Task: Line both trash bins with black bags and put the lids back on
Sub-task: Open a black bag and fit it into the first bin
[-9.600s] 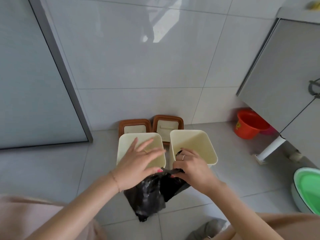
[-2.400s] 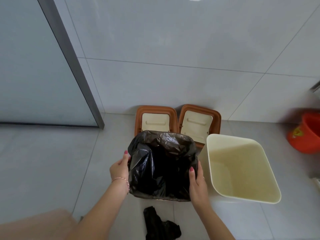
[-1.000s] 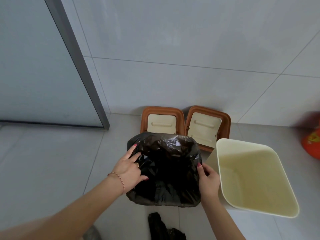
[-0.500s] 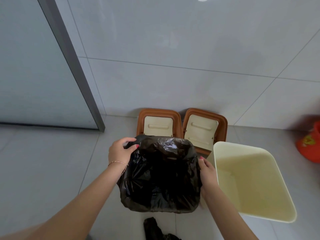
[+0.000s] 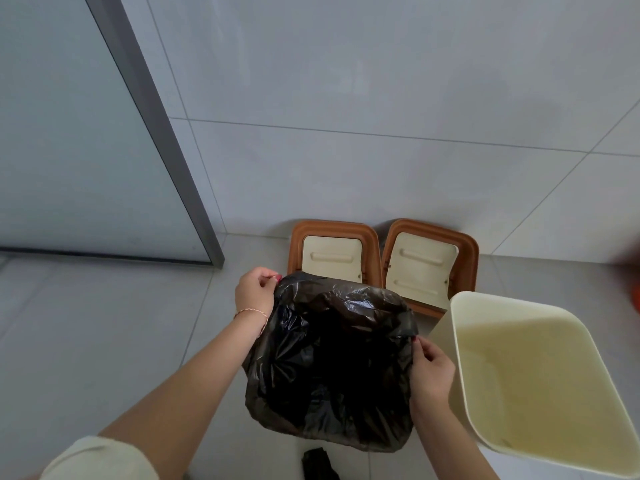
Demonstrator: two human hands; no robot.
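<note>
A black bag (image 5: 329,362) is stretched over the left bin and hides it fully. My left hand (image 5: 254,294) pinches the bag's edge at the far left corner. My right hand (image 5: 431,368) pinches the bag's edge on the right side. The right bin (image 5: 540,386) is cream, bare inside and stands close beside the bagged one. Two brown lids with cream flaps lean against the wall behind the bins, the left lid (image 5: 334,252) and the right lid (image 5: 427,265). A second black bag (image 5: 318,464) lies crumpled on the floor near the bottom edge.
A grey tiled wall (image 5: 346,98) rises just behind the lids. A frosted glass door with a grey frame (image 5: 152,133) stands at the left. An orange bucket (image 5: 635,296) shows at the right edge. Grey floor tiles (image 5: 104,323) lie to the left.
My left hand has moved from the bag's left side up to its far left corner. My right hand has shifted up the right side and now pinches the edge.
</note>
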